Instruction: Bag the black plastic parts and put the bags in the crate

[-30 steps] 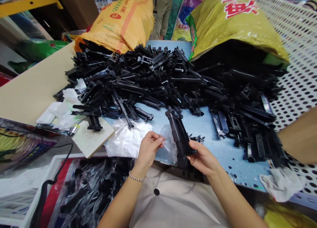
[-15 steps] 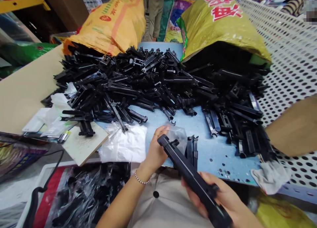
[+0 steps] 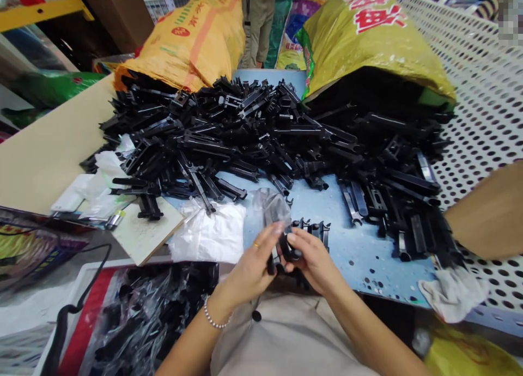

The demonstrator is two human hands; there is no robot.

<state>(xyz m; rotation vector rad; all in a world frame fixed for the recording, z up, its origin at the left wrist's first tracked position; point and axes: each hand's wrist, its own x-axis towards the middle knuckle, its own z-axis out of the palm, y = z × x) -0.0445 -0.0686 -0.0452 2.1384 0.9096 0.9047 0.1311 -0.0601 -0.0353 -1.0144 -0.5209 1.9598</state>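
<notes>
The left hand and the right hand pinch one black plastic part between them, fingers curled close, its top seemingly inside one clear plastic bag, though the grip hides much. One more black part lies just beyond the right hand on the blue table, near a heap of black parts spilling from two sacks

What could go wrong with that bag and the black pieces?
The black plastic part between the hands has hard corners that might tear the thin clear plastic bag. The left hand and right hand are working close together, so something may slip. The loose black pile might also slide across the blue tabletop.
</notes>
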